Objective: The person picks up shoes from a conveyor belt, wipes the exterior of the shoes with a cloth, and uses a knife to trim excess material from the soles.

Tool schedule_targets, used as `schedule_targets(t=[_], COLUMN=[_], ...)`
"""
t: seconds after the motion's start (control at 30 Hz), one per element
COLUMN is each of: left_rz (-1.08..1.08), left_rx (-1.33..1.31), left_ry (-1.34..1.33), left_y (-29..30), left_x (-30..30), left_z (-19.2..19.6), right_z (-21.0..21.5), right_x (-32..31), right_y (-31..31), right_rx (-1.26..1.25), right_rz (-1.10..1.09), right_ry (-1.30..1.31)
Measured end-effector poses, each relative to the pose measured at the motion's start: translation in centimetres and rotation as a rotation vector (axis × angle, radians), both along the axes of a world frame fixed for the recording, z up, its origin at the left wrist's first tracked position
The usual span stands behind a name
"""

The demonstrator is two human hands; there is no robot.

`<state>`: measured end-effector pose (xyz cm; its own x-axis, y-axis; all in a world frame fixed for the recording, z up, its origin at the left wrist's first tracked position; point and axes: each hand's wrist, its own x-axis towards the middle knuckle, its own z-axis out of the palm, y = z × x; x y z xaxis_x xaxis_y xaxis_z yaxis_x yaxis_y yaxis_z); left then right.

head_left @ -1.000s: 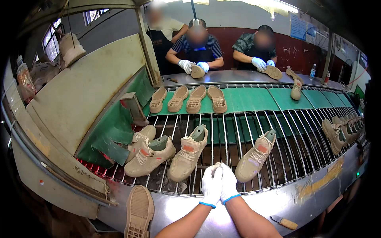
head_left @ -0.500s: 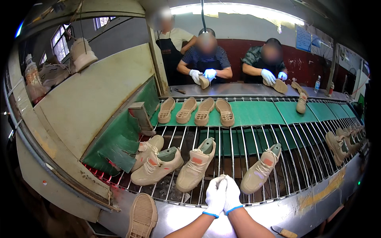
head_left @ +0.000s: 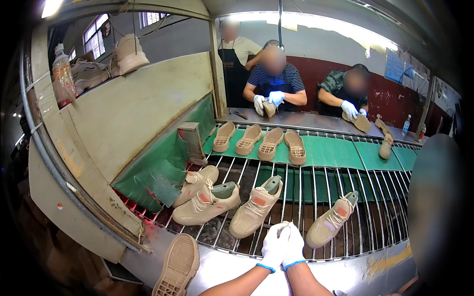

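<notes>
Left hand [head_left: 274, 246] and right hand [head_left: 295, 245], both in white gloves, are pressed together with nothing between them, at the near edge of the roller conveyor [head_left: 316, 197]. Nearest: 1 beige shoe [head_left: 255, 207] just far-left, 1 shoe [head_left: 331, 220] right. A sole [head_left: 177, 265] lies near-left on the metal ledge [head_left: 232, 269].

Sole [head_left: 177, 266] cut off by lower edge. Forearms also cut by same edge. Left hand [head_left: 274, 245] and right hand [head_left: 295, 245] pressed together, so palms and anything between them hidden. Large blurred dark shape [head_left: 437, 207] covered belt's right end. Workers' faces blurred. Small tool [head_left: 241, 115] on far table too small to tell.
</notes>
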<state>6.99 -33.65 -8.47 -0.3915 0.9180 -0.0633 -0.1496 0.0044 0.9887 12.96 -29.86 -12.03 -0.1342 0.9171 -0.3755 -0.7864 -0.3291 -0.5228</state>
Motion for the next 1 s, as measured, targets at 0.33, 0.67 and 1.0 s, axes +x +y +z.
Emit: schedule_targets(t=[0.33, 0.67, 1.0], left_rz=[0.006, 0.097, -0.371], left_rx=[-0.002, 0.17, 0.026], left_ry=[-0.023, -0.037, 0.384], left_y=[0.5, 0.0, -1.2], left_x=[-0.6, -2.2, 0.6], left_z=[-1.9, -2.7, 2.4], right_z=[-1.5, 3.6, 17.5], right_x=[-0.6, -1.5, 16.8], right_y=[0.6, -2.5, 4.4], right_rx=[0.045, 0.69, 0.725], right_rz=[0.025, -0.091, -0.396], right_ry=[-0.074, -1.385, -1.863])
